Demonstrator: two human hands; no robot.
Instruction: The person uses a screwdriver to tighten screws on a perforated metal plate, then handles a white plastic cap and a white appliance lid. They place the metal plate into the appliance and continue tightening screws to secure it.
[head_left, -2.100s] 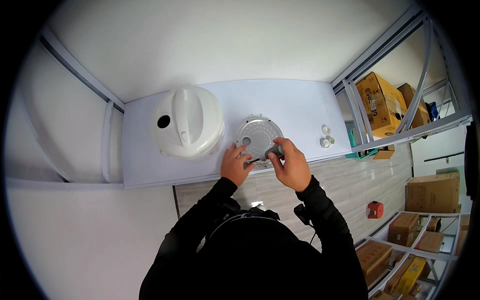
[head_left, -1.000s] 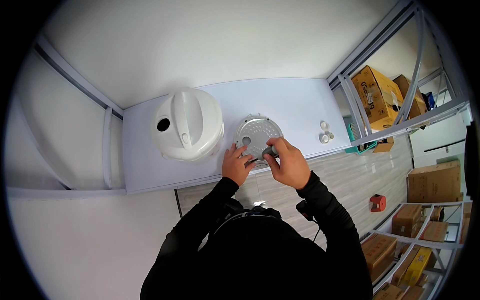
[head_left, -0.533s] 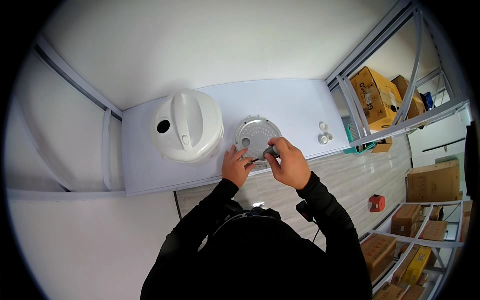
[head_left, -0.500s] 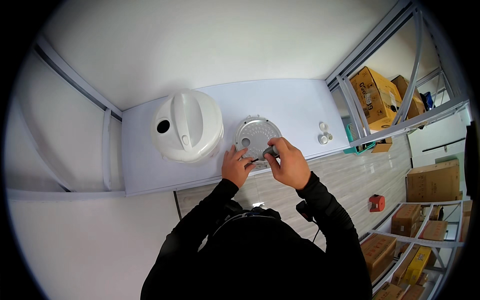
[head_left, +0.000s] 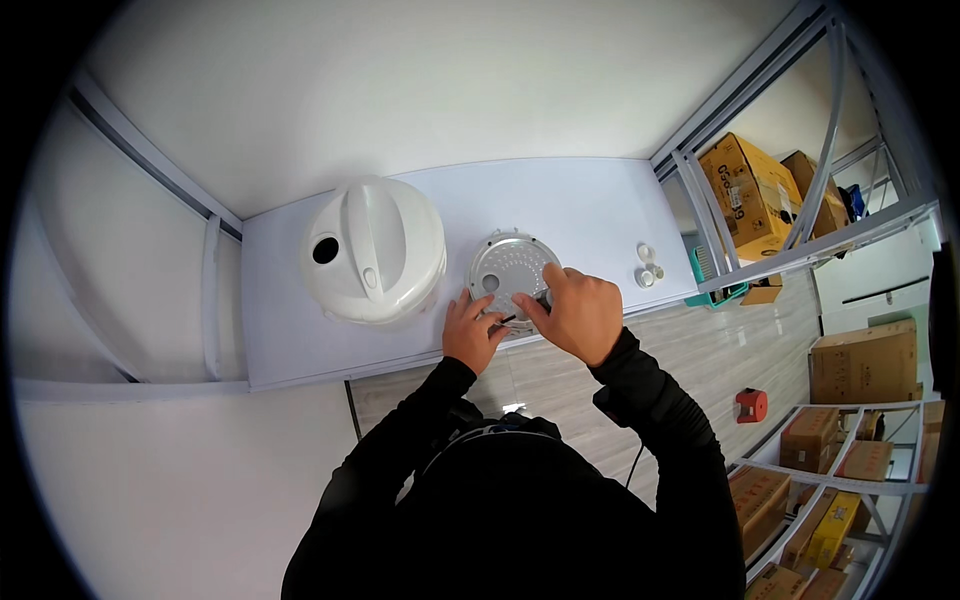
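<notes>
A round metal plate (head_left: 520, 262) with a dimpled surface and a round spot at its left lies near the front edge of the table. My left hand (head_left: 470, 333) grips its near left rim, fingers on top and thumb close to the screwdriver's tip. My right hand (head_left: 580, 315) is closed around a screwdriver (head_left: 545, 298), most of whose grey handle the hand now covers. The dark shaft slants down and left to the plate's near rim, between the hands. Whatever lies under the tip is too small to make out.
Left of the plate stands a large white rounded appliance (head_left: 400, 255) with a handle and a dark round opening. Several small white round pieces (head_left: 648, 268) sit at the table's right. Beyond it are a frame, cardboard boxes (head_left: 755, 195) and a red stool (head_left: 752, 405).
My right hand has rolled over the screwdriver handle, its back now turned more upward and its thumb farther left. My left hand and the plate keep their places.
</notes>
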